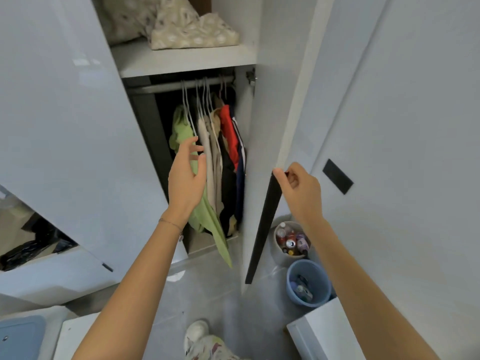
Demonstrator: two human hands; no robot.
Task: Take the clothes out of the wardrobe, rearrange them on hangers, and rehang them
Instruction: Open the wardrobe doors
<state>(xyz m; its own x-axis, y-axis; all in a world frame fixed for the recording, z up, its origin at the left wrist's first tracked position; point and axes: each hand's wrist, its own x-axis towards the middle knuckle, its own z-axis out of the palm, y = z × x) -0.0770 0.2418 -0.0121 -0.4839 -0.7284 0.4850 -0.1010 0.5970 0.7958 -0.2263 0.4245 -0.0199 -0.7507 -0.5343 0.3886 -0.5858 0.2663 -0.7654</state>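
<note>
While the right hand (298, 189) pinches the black door handle (265, 224) at centre right, the left hand (185, 178), fingers spread, hovers at the green garment (206, 218) in mid-frame; farther in, the other clothes (209, 152) hang on hangers (200, 105) from the rail (166, 87).

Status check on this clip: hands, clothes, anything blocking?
Left hand open, at green garment. Right hand gripping door handle. Other clothes on rail; nothing blocking.
</note>
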